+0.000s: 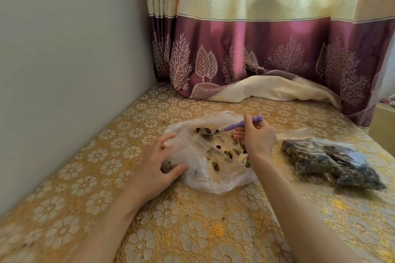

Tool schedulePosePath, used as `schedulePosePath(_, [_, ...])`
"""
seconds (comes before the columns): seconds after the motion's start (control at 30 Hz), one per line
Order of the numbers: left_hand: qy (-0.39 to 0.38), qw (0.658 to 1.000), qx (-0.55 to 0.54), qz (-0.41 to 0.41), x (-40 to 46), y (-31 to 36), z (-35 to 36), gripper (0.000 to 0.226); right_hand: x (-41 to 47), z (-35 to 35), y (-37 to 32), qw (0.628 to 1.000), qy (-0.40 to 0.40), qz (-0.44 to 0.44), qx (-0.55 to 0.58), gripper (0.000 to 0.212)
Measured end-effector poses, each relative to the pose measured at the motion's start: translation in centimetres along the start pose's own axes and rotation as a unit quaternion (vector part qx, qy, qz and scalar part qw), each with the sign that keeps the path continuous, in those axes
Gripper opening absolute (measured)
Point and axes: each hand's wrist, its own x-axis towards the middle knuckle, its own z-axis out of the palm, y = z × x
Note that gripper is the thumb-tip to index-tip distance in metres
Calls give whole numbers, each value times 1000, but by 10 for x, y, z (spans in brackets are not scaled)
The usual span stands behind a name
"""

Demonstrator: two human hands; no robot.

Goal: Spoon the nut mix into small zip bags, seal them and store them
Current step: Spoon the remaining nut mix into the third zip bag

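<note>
A thin white plastic bag [213,179] lies spread open on the table, with scattered nuts and dried fruit [226,153] on it. My right hand [258,139] grips a spoon with a purple handle [239,125]; its metal bowl touches the mix at the far side of the bag. My left hand [158,164] holds down the bag's left edge, fingers curled over the plastic and a small dark clump. A clear bag filled with nut mix [331,162] lies to the right, its mouth toward my right hand.
The table wears a gold floral cloth [192,230]. A grey wall [64,70] runs along the left. A cream and maroon curtain [267,49] hangs behind, its hem bunched on the far tabletop. A pale box edge [382,126] shows at far right.
</note>
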Motion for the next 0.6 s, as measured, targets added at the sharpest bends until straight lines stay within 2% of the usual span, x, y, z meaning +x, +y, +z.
schedulePosePath(0.03, [-13,1000,24,4,0,-1,0,45,2,1,0,1000,6,3,3,33])
schedulePosePath(0.1, [-43,996,77,-7,2,-6,2,76,4,4,2,1000,9,6,3,33])
schedulePosePath(0.13, [-56,994,96,-21,2,-7,2,84,4,6,2,1000,8,6,-1,33])
schedulePosePath(0.17, [-63,993,100,-29,2,-8,2,82,4,8,3,1000,8,5,-4,33])
schedulePosePath(0.3, [-68,992,106,-14,2,-6,2,46,4,16,5,1000,1,9,6,32])
schedulePosePath(0.47, [-58,992,109,0,3,-3,2,41,-3,26,4,1000,-22,0,-9,40])
schedulePosePath(0.6, [-39,995,92,4,2,-2,3,35,-8,26,1,999,-31,-23,-13,39])
